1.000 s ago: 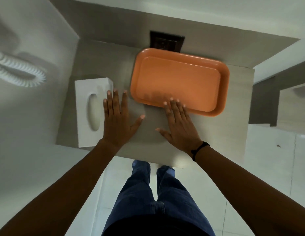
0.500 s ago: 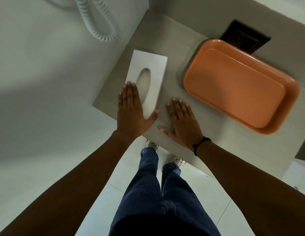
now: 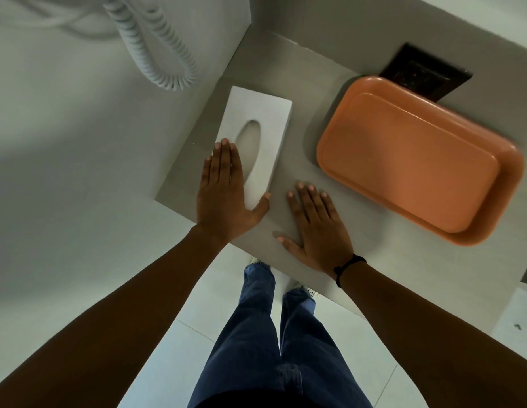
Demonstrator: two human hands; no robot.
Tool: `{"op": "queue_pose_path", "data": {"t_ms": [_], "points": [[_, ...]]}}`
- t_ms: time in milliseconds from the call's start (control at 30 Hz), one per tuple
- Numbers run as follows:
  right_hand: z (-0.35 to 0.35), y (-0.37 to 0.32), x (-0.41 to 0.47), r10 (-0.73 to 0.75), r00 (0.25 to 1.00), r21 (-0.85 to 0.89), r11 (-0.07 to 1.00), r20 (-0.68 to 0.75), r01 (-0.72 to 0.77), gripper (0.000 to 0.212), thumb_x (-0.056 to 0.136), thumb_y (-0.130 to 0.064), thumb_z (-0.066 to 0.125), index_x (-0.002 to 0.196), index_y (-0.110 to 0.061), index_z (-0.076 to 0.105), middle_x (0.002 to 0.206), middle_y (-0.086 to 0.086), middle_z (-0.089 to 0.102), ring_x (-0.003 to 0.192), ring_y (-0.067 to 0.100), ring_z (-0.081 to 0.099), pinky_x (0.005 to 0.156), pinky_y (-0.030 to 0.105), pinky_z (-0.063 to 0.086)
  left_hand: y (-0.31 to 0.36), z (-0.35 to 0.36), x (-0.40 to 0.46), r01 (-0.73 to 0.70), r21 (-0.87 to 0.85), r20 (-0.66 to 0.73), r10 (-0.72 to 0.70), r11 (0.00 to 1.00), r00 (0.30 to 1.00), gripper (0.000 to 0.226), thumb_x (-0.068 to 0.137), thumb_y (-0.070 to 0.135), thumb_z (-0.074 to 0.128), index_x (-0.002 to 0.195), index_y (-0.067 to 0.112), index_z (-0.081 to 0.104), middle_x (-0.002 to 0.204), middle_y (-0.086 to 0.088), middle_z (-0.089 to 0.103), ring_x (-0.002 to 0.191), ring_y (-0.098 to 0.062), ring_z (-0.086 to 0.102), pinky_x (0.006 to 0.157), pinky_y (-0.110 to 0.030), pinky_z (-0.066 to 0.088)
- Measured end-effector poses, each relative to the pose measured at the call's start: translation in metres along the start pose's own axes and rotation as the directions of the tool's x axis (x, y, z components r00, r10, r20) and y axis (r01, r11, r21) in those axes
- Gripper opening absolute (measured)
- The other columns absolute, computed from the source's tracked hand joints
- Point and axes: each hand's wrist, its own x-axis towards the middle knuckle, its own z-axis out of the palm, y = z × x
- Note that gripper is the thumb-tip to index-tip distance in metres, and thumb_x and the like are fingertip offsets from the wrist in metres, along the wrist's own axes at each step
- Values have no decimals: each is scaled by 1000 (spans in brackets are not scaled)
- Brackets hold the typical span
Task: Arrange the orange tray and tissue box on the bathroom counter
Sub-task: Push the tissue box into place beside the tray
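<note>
We are laying our flat, open left hand on the tissue box, so we should be nudging it gently toward twelve o'clock, squaring it with the tray at three o'clock, while our open right hand is steadying us on the desk.

Both arms reach fwd from bottom corners, forearms bare. Left hand flat, palm down, fingers straight and held together pointing away from body, thumb splayed out to the right. No curl, nothing gripped. Right hand also flat, palm down, fingers extended w/ slight spread, thumb splayed out to the left toward the other hand. Also holding nothing. Hands sit side by side, apart, thumbs pointing at each other w/o touching. Black band around right wrist. Legs in dark blue jeans below, between the arms, shoe tips just visible.
</note>
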Motion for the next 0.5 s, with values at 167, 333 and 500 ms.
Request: {"op": "queue_pose_path", "data": {"t_ms": [167, 333, 500], "points": [[3, 1, 0, 6, 1000, 10, 1000, 4, -6, 99, 103, -79, 36, 174, -13, 14, 182, 17, 15, 171, 34, 11, 138, 53, 15, -13, -5, 42, -78, 21, 17, 78, 997, 997, 122, 92, 81, 46, 172, -5, 12, 181, -24, 15, 170, -39, 14, 138, -49, 12], [6, 1, 0, 8, 1000, 24, 1000, -13, -8, 99, 103, -78, 38, 174, -13, 16, 182, 17, 16, 171, 34, 14, 138, 53, 17, -24, -9, 79, -151, 25, -10, 152, 988, 988, 119, 94, 79, 47, 172, -4, 14, 181, -25, 16, 169, -41, 17, 138, -50, 19], [7, 1, 1, 3, 1000, 42, 999, -6, -3, 99, 103, -78, 39, 174, -14, 13, 183, 16, 13, 171, 32, 10, 138, 53, 17, -31, -14, 106, -178, 12, 11, 178, 984, 984, 122, 92, 84, 40, 173, -2, 10, 183, -22, 12, 170, -40, 14, 139, -49, 16]]}}
